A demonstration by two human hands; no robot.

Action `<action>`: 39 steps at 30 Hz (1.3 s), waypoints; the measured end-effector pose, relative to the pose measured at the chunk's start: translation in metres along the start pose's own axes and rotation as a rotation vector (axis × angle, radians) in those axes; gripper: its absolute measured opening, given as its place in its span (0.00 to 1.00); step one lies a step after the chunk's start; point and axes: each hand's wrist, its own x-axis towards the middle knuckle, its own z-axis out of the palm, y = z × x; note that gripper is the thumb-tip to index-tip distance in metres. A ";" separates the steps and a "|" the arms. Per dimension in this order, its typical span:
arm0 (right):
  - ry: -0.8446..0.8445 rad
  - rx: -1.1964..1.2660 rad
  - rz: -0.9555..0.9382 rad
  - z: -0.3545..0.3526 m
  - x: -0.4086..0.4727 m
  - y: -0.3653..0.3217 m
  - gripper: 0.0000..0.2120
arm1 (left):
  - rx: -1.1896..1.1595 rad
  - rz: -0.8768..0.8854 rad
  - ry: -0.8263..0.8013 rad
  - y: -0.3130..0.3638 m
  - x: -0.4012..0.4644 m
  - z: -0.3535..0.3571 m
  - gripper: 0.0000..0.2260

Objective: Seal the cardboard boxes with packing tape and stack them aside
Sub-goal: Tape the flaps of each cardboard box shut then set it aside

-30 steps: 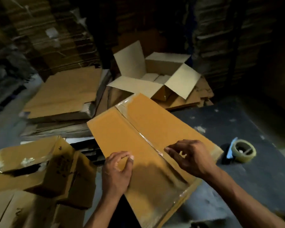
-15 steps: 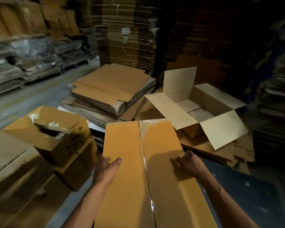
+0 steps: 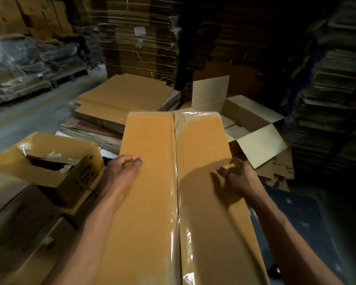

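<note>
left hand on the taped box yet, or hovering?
Touching. The head view shows the left hand holding the left edge of the taped box, its thumb lying on top with no visible gap.

We see a matt, smooth brown cardboard box whose centre seam carries glossy, wrinkled clear plastic tape, an open box of paler matt cardboard behind it, and flattened sheets of matt corrugated cardboard.
</note>
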 end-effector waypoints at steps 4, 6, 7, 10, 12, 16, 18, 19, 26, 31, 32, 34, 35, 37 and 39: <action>0.182 0.086 -0.032 -0.033 -0.044 -0.026 0.24 | -0.013 0.166 -0.094 0.052 0.003 -0.018 0.07; 0.319 0.137 -0.062 -0.057 -0.071 -0.031 0.26 | -0.029 0.260 -0.126 0.082 0.001 -0.021 0.09; 0.380 0.153 -0.084 -0.069 -0.082 -0.032 0.26 | -0.039 0.297 -0.126 0.096 -0.001 -0.017 0.10; 0.527 0.208 -0.149 -0.103 -0.110 -0.028 0.25 | -0.058 0.391 -0.147 0.140 -0.016 0.015 0.10; 0.623 0.196 -0.123 -0.125 -0.123 -0.015 0.27 | -0.072 0.423 -0.185 0.165 -0.033 0.047 0.11; 0.825 0.206 -0.070 -0.179 -0.165 0.031 0.27 | -0.136 0.514 -0.324 0.206 -0.082 0.116 0.15; 0.923 0.208 -0.054 -0.207 -0.199 0.058 0.24 | -0.145 0.571 -0.439 0.223 -0.121 0.149 0.17; 0.978 0.189 -0.042 -0.222 -0.216 0.073 0.23 | -0.161 0.598 -0.492 0.230 -0.143 0.166 0.18; 1.351 0.019 0.142 -0.322 -0.362 0.206 0.20 | -0.156 0.681 -0.905 0.262 -0.314 0.296 0.18; 1.442 0.036 0.349 -0.367 -0.440 0.316 0.20 | -0.077 0.717 -1.213 0.258 -0.445 0.403 0.16; 1.442 0.054 0.398 -0.374 -0.453 0.338 0.20 | -0.048 0.721 -1.247 0.254 -0.470 0.424 0.15; 1.440 0.074 0.499 -0.385 -0.479 0.375 0.20 | 0.000 0.701 -1.339 0.248 -0.515 0.467 0.15; 1.434 0.081 0.553 -0.392 -0.490 0.391 0.20 | 0.028 0.688 -1.379 0.245 -0.537 0.486 0.15; 1.416 0.097 0.648 -0.406 -0.511 0.422 0.20 | 0.067 0.682 -1.433 0.235 -0.576 0.518 0.13; 1.386 0.079 0.765 -0.418 -0.526 0.452 0.19 | 0.097 0.642 -1.500 0.220 -0.611 0.548 0.12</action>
